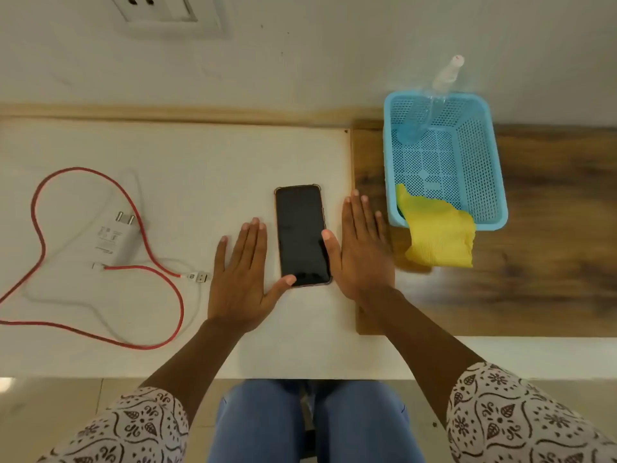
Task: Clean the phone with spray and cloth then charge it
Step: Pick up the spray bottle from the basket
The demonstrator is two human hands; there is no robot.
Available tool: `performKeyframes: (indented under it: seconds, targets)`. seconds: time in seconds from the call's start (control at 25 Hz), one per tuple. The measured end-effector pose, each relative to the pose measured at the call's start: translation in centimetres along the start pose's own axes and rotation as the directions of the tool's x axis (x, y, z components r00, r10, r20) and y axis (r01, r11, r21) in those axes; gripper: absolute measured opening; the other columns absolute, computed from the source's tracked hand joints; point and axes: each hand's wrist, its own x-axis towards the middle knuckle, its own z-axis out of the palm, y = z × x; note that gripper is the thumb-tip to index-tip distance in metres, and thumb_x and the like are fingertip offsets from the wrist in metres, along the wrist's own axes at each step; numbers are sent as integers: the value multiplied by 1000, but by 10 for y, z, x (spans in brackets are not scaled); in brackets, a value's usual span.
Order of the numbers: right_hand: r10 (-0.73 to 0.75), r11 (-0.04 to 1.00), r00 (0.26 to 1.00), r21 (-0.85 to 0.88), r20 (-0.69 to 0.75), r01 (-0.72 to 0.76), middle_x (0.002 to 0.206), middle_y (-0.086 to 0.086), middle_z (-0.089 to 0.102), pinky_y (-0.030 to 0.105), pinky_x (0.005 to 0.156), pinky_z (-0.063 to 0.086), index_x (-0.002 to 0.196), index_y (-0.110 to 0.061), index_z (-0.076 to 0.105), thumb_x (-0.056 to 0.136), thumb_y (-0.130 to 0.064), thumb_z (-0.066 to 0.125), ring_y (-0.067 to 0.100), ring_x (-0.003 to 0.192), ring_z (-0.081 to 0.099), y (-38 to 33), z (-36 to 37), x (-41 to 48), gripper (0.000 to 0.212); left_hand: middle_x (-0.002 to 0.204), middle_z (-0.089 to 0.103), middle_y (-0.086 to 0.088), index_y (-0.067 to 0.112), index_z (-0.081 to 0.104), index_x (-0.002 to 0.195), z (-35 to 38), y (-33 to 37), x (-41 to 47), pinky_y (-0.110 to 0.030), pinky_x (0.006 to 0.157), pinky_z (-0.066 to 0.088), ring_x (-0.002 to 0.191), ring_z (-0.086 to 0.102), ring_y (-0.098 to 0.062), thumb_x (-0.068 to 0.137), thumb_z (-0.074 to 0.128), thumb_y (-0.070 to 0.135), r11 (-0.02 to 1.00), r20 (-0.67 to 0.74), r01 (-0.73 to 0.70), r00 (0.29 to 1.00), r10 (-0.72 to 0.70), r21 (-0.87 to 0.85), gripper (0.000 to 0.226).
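A black phone (300, 232) lies screen up on the white table (200, 155), its screen dark. My left hand (242, 275) rests flat just left of it, thumb tip touching its near left corner. On the phone's right side my right hand (362, 248) lies flat, thumb against its right edge. Both hands hold nothing, fingers straight. A clear spray bottle (434, 98) leans in the far corner of a blue basket (480, 155). A yellow cloth (437, 232) hangs over the basket's near rim. A white charger plug (115, 237) and a red cable (43, 235) lie at the left.
The basket stands on a dark wooden board (551, 262) at the right of the table. A white wall socket (160, 10) is on the wall at the far left. The cable's USB end (198, 277) lies close to my left hand. My knees show below the table's front edge.
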Motion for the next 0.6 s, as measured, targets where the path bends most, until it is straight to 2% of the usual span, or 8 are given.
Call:
performKeyframes:
  seconds: [0.24,0.48,0.6]
  targets:
    - [-10,1000,998,-24,-65,8,159,7,7,39,120,7,147,-11,5,87,-59,-8,20,146,1,3,7,0,78,159,2,-6,14,8,151,4,2,0,-52,117,2,146,0,-25,74,14,87,994,29,-55,998,53,99,107]
    - [-21,1000,998,-9,-51,21,159,6,7,35,119,3,147,-12,5,88,-59,-7,19,146,0,5,7,-2,76,159,4,-5,17,9,151,1,4,-2,-51,118,4,146,2,-24,76,15,85,998,25,-38,999,37,56,101]
    - [-9,1000,1000,17,-11,10,159,5,6,36,120,5,147,-13,5,93,-53,7,19,146,0,3,0,-1,68,159,7,-4,19,12,151,1,3,0,-51,118,4,146,3,-22,77,19,84,999,12,-33,999,33,8,99]
